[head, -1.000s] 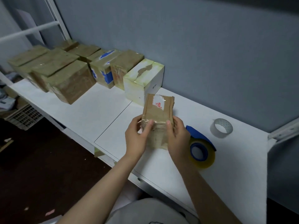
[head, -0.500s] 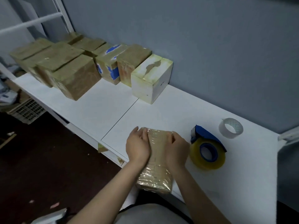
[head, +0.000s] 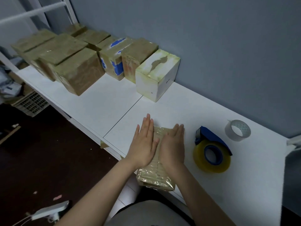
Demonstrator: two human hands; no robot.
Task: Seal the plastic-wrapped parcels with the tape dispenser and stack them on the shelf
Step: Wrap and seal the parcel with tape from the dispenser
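Plastic-wrapped parcel (head: 155,176) seems to overhang shelf (head: 114,101) edge; may tip off if flat-pressing left hand (head: 144,144) and right hand (head: 173,147) lift.

Two forearms enter from the near edge, both bare along all of their visible length. The left hand (head: 144,144) and the right hand (head: 172,148) are bare as well, and so are the fingers (head: 147,125); the nails are too blurred to make out. Between the forearms, at the near edge, lies a rounded stretch of plain, smooth grey cloth (head: 146,214). Whether it is a shirt or trousers cannot be told.
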